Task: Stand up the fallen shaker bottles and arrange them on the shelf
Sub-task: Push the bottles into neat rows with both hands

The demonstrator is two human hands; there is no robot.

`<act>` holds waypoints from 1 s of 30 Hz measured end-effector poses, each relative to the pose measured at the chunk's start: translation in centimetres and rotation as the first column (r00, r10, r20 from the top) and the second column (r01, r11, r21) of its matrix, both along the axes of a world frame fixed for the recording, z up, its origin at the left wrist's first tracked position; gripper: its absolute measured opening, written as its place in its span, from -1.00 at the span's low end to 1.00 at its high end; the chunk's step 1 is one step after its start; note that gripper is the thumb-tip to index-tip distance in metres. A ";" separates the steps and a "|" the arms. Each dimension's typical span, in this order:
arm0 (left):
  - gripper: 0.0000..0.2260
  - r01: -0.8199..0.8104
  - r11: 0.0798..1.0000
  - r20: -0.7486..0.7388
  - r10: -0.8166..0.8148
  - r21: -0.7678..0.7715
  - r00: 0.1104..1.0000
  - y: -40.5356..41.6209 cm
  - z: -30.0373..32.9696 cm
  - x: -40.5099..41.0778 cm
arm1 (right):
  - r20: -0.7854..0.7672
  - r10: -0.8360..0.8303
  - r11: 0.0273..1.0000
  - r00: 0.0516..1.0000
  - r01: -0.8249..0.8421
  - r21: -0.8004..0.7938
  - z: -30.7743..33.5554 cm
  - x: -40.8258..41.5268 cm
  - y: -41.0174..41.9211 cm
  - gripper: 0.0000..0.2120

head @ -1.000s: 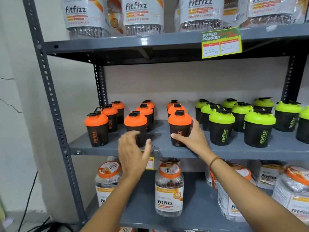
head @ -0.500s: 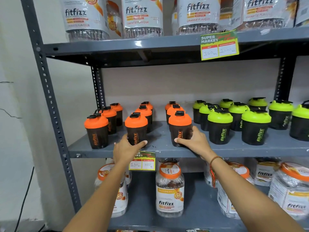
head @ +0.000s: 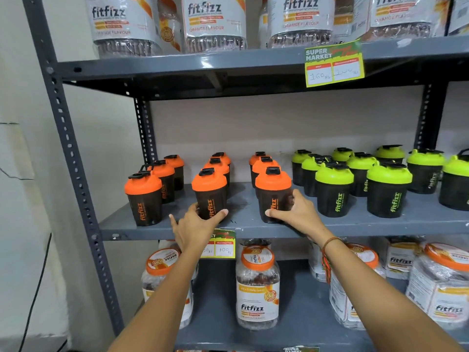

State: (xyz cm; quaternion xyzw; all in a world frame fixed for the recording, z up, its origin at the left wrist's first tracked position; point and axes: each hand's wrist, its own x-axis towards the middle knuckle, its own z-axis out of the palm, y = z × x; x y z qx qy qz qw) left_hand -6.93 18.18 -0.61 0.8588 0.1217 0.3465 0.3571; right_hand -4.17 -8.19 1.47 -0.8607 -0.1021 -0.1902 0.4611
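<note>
Black shaker bottles stand upright on the grey middle shelf [head: 253, 228]. Orange-lidded ones fill three rows on the left and green-lidded ones [head: 335, 189] crowd the right. My left hand [head: 195, 224] wraps the base of the front orange-lidded shaker of the middle row [head: 209, 191]. My right hand [head: 295, 212] grips the lower body of the front orange-lidded shaker of the third row [head: 272, 191]. A third front orange-lidded shaker [head: 143, 196] stands untouched at the far left. No bottle lies on its side.
Large Fitfizz jars [head: 257, 285] stand on the shelf below and more line the top shelf [head: 215, 21]. Price tags hang from the top shelf edge [head: 333, 63] and the middle shelf edge [head: 220, 246]. A grey perforated upright [head: 68, 148] borders the left, next to a white wall.
My left hand rose from below the shelf edge and closed around the middle front shaker. My right hand stayed on its shaker. The view drifted slightly.
</note>
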 end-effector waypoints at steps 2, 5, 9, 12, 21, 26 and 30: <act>-0.33 0.005 0.999 -0.003 -0.005 0.046 1.000 -0.2 -0.1 0.0 | 0.004 0.004 1.000 1.000 -0.004 0.000 -0.1 0.1 0.0 -0.34; -0.31 0.012 0.998 -0.005 -0.012 0.064 1.000 -0.3 -0.2 0.0 | 0.005 0.003 1.000 1.000 -0.003 0.007 -0.1 0.1 -0.1 -0.31; -0.28 0.017 0.997 -0.005 -0.017 0.081 1.000 -0.7 -0.1 0.1 | 0.007 0.005 1.000 1.000 -0.005 0.006 -0.1 0.1 0.0 -0.31; -0.27 0.015 0.997 -0.002 -0.015 0.080 1.000 -0.9 -0.2 0.1 | 0.001 0.011 1.000 1.000 -0.011 0.010 -0.1 0.3 0.0 -0.31; -0.25 0.054 0.997 0.024 -0.056 0.062 0.998 -0.7 -0.4 -0.3 | -0.032 0.049 0.998 0.998 -0.048 0.032 0.1 0.4 -0.3 -0.30; -0.08 0.095 0.993 0.127 -0.085 -0.076 0.988 -1.3 -0.6 -1.8 | -0.020 0.083 0.995 0.996 -0.082 0.050 0.3 0.0 -0.3 -0.16; -0.34 0.066 0.992 0.424 -0.012 -0.112 0.905 -2.9 -0.2 -3.6 | 0.014 0.096 0.988 0.995 -0.097 0.118 0.3 -0.7 -0.6 -0.01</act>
